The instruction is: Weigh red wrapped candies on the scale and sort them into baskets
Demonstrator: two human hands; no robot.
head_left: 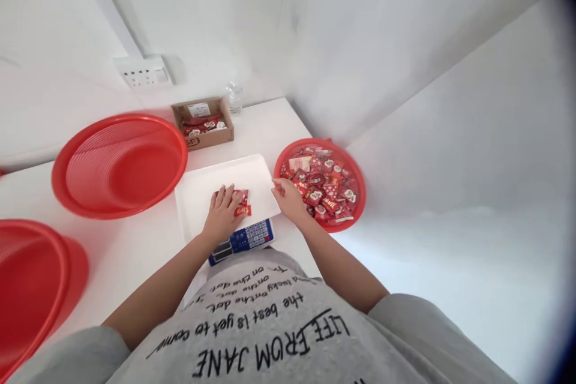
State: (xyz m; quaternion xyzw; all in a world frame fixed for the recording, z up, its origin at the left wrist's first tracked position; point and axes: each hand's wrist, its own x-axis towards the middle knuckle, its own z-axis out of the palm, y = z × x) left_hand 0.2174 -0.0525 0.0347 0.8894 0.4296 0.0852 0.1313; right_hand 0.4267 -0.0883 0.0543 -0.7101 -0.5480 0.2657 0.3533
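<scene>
A white tray (202, 183) rests on a scale with a blue keypad (252, 236). Red packets (243, 204) lie on the tray, partly covered by my left hand (223, 213), which is spread flat over them. At the tray's right edge is my right hand (288, 198), its fingers curled together at the rim; whether they pinch anything besides the rim is too small to tell. Just right of it, a red basin (361, 192) holds several red wrapped packets (330, 189).
Behind the tray stand a cardboard box (209, 139) of red packets and a clear glass container (234, 98). A large red tub (135, 177) is left of the tray, with another red tub (33, 288) nearer at far left. A wall socket (143, 74) is behind.
</scene>
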